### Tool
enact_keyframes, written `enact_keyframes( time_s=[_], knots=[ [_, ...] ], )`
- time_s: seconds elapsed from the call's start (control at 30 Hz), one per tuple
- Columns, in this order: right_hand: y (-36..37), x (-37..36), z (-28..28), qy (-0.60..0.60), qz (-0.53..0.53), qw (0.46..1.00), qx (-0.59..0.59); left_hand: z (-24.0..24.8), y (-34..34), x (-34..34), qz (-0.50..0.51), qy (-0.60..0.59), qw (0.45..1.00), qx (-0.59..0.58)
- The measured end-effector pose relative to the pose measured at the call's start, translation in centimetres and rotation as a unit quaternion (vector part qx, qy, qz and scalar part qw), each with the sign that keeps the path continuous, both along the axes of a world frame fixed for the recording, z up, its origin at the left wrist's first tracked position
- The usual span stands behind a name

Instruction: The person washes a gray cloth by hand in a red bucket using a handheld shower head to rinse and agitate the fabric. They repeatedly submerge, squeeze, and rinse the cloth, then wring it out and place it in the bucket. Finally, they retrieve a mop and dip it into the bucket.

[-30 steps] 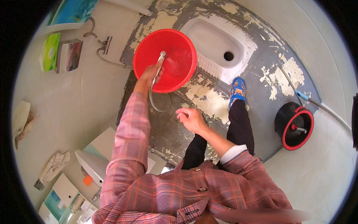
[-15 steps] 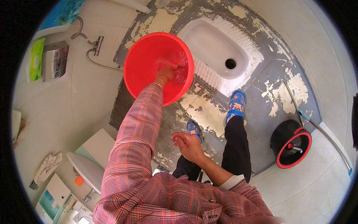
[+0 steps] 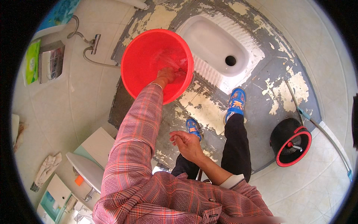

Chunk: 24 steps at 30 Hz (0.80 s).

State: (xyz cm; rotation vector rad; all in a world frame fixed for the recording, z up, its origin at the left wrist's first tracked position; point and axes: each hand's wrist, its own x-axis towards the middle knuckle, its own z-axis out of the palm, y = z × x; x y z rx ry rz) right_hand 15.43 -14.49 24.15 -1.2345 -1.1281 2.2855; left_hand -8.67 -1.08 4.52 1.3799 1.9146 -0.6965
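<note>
My left hand (image 3: pixel 166 74) reaches down inside a large red bucket (image 3: pixel 143 50). Its fingers are closed near the bucket's inner right wall, around something small and dark that I cannot make out. Water streaks and splashes show beside the fingers. A thin band circles that wrist below the plaid sleeve. In front of my body, my right hand (image 3: pixel 187 145) hovers with loosely bent fingers, apart from one another and holding nothing. It is above my small-looking blue shoe, away from the bucket.
A white squat toilet (image 3: pixel 214 44) lies right of the bucket on a peeling grey floor. At right, a black bucket with a red rim (image 3: pixel 291 143) stands beside a mop pole (image 3: pixel 324 132). A hose (image 3: pixel 97 63) and a washbasin (image 3: pixel 85 170) are at left.
The splashing in the bucket has changed shape, with streaks now rising behind my left hand. Both hands stay nearly in place; the view has shifted slightly.
</note>
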Motion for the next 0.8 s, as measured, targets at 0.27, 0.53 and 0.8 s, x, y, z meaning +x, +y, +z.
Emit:
enact_keyframes(
  time_s=[0.27,0.53,0.8],
  knots=[
    [-1.0,-0.3,-0.4,0.01,-0.014,1.0,-0.013,0.9,0.3,0.6,-0.006,-0.019,1.0,-0.006],
    [-1.3,-0.3,-0.2,0.027,-0.018,0.999,-0.029,-2.1,-1.0,-1.7,0.0,-0.02,1.0,-0.003],
    [-1.7,-0.7,-0.5,0.028,-0.026,0.999,-0.035,-1.2,-0.6,-1.0,-0.016,-0.035,0.999,-0.003]
  ],
)
